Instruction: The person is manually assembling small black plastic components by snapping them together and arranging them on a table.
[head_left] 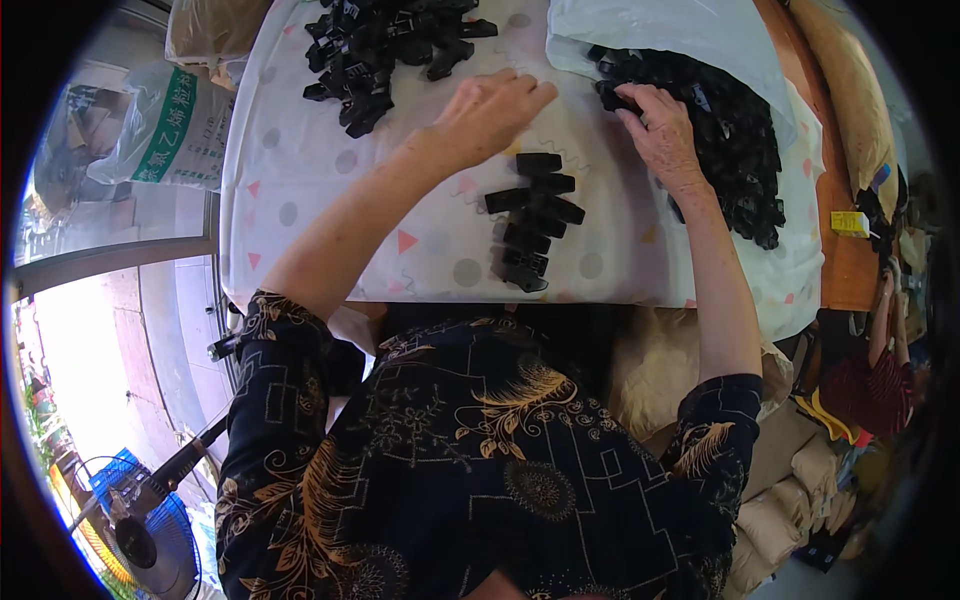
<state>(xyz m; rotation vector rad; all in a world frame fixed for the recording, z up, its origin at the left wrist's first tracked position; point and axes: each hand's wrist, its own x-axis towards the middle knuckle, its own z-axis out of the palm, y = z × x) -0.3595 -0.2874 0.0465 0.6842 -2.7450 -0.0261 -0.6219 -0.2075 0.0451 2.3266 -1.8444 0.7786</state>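
My left hand [493, 112] is over the table between two groups of black plastic pieces, its fingers curled together; what they hold, if anything, is hidden. At the upper edge of a big heap of small black plastic pieces [728, 130], my right hand [660, 132] pinches one black plastic piece [608, 94]. Below and between my hands lies a short column of black plastic pieces [535, 222], set down overlapping one another. Another loose pile of black plastic pieces, clip-like in shape [375, 50], is at the far left. Their exact kind is too small to tell.
A pale tablecloth with spots and triangles [340, 220] covers the table. A white plastic bag [670, 35] lies open around the right heap. Plastic sacks [165, 130] stand at the left, and a fan [150, 530] is at lower left. A small yellow box [850, 223] sits at the right.
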